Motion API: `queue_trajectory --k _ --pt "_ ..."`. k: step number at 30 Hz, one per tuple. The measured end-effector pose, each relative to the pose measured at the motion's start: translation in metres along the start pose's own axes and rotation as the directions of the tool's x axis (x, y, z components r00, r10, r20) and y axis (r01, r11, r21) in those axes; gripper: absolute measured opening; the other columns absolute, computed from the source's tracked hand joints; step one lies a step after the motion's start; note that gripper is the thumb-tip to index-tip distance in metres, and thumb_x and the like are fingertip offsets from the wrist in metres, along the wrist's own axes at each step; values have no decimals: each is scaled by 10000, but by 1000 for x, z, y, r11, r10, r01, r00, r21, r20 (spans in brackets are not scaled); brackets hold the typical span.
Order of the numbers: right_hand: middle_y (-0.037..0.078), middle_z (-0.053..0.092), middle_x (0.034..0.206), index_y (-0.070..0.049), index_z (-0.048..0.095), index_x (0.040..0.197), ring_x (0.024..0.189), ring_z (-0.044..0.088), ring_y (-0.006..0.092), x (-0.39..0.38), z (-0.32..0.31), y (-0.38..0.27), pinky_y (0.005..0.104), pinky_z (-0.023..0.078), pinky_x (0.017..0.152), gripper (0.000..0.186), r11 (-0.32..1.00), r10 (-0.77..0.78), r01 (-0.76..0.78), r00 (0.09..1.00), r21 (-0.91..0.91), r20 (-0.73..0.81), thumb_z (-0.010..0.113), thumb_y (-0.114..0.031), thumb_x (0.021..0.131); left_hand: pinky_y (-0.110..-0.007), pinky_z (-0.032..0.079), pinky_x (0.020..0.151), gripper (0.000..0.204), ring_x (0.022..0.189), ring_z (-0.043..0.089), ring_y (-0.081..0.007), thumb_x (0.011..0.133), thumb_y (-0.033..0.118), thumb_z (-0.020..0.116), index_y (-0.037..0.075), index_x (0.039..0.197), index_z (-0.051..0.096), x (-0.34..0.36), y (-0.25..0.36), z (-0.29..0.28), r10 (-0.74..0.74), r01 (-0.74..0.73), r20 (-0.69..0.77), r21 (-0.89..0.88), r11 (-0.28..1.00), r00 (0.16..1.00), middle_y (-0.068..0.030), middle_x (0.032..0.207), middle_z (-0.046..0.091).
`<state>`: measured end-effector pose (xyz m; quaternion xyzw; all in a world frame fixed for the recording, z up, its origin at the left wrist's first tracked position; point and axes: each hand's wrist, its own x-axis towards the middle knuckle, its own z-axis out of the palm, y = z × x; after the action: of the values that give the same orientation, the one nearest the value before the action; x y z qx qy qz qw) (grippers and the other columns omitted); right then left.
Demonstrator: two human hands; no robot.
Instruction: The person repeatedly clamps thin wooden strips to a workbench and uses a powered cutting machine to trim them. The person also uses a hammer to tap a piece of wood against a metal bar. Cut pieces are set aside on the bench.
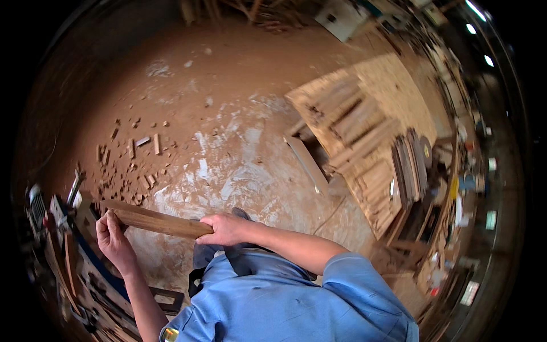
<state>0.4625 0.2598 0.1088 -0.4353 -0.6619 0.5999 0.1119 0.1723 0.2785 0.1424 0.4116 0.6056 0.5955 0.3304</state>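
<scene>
A brown wooden board, long and narrow, is held out in front of my body with both hands. My left hand pinches its left end, the fingers closed near the lower edge. Around the right end my right hand is wrapped, with the thumb along the board. The board slants slightly down toward the right and hangs over the floor, close to a machine on my left. Parts of my fingers are hidden behind the wood.
Small wood offcuts lie scattered on the dusty floor ahead to the left. On the right, a plywood-topped table carries several wood pieces and a stack of dark boards. A cluttered bench with tools runs along my left.
</scene>
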Motion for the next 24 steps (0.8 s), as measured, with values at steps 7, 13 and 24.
queue_trajectory --k 7,13,24 --pt "208 693 890 0 664 1035 865 672 332 -62 5 28 428 513 796 524 989 95 -62 961 131 -259 695 -487 844 -238 517 657 208 709 603 -91 1015 213 575 24 951 634 24 15 77 -197 214 317 -18 977 928 -16 791 635" --pt "96 648 737 -9 642 1035 575 603 165 -109 29 25 344 511 567 445 799 346 -127 896 588 -277 658 -438 916 -277 567 714 236 839 681 -164 1020 212 553 -4 1081 629 1 0 128 -293 309 370 15 951 882 -103 978 689" --pt "76 629 757 -3 531 1008 597 610 146 -154 43 12 276 520 509 245 597 460 -316 888 738 8 543 -246 985 -464 275 1166 520 1351 421 -281 779 194 620 79 1284 584 -96 16 109 277 -985 956 55 161 99 -106 1397 494"
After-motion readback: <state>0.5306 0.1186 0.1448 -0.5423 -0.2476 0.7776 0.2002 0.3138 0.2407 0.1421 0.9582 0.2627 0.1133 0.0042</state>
